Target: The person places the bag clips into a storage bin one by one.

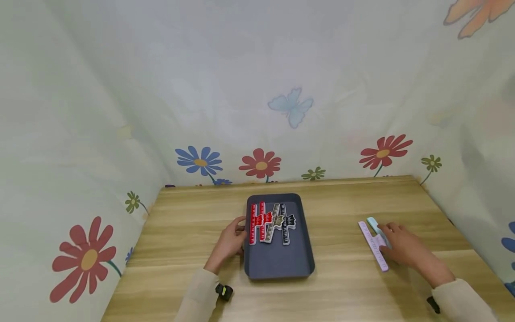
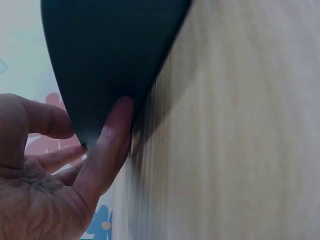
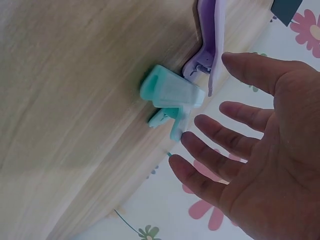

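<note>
My left hand [image 1: 231,241] rests at the left side of a dark grey tray [image 1: 277,266], its fingers [image 2: 107,142] touching the outer wall and rim. On the tray lie two red clips [image 1: 253,228] printed with piano keys, a beige-and-black one [image 1: 272,226] and a black one [image 1: 284,228]. My right hand [image 1: 404,246] hovers at a lilac clip [image 1: 372,246] and a teal clip [image 3: 170,90] on the table. In the right wrist view its fingers are spread and hold nothing; whether a fingertip touches the teal clip I cannot tell.
The wood-grain table [image 1: 338,286] ends at a pale cloth backdrop [image 1: 225,89] printed with flowers and butterflies, which also runs down both sides. Wood surface lies between the tray and the two clips on the right.
</note>
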Demonstrator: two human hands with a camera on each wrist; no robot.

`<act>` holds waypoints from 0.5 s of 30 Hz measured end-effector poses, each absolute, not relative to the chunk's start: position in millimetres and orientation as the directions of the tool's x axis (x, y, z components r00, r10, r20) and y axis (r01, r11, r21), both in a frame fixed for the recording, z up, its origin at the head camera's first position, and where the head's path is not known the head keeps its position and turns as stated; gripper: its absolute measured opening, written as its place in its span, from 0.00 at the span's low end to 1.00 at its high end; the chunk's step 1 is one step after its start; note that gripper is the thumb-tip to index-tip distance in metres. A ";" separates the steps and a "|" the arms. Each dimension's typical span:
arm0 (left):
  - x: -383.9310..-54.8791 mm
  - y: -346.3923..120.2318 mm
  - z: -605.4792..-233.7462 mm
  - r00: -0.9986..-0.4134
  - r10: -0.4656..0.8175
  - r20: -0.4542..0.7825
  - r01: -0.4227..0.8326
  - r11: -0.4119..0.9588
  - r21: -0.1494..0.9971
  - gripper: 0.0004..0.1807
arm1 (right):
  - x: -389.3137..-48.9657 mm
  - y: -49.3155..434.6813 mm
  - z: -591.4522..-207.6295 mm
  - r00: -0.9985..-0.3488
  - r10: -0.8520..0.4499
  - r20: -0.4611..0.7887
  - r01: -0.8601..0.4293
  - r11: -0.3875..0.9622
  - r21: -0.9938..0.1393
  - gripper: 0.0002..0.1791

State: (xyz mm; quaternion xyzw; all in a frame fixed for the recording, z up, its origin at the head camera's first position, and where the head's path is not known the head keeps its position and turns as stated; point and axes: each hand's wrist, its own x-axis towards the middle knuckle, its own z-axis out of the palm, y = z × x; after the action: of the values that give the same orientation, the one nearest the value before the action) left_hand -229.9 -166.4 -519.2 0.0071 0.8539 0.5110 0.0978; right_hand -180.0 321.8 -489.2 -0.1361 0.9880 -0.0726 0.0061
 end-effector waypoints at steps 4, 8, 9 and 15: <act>-227.7 -167.4 -522.6 -0.979 0.118 -0.164 -0.088 0.482 0.872 0.29 | -175.6 319.8 -493.3 -0.962 -0.274 0.011 -0.273 0.952 -0.140 0.32; -227.5 -167.0 -523.0 -0.982 0.115 -0.151 -0.079 0.480 0.874 0.29 | -175.2 318.1 -494.5 -0.957 -0.287 0.030 -0.289 0.949 -0.126 0.31; -227.5 -166.9 -523.0 -0.982 0.114 -0.150 -0.078 0.479 0.874 0.29 | -175.6 317.9 -494.5 -0.955 -0.294 0.032 -0.296 0.947 -0.122 0.31; -227.8 -166.2 -521.8 -0.983 0.102 -0.154 -0.087 0.481 0.872 0.29 | -177.6 315.3 -492.1 -0.938 -0.344 0.041 -0.346 0.929 -0.128 0.29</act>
State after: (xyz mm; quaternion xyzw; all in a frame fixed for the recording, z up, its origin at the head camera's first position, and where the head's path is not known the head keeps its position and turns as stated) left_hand -227.8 -166.2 -521.8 0.0042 0.8555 0.5095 0.0927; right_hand -177.6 315.3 -492.1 -0.1758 0.9821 -0.0665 -0.0089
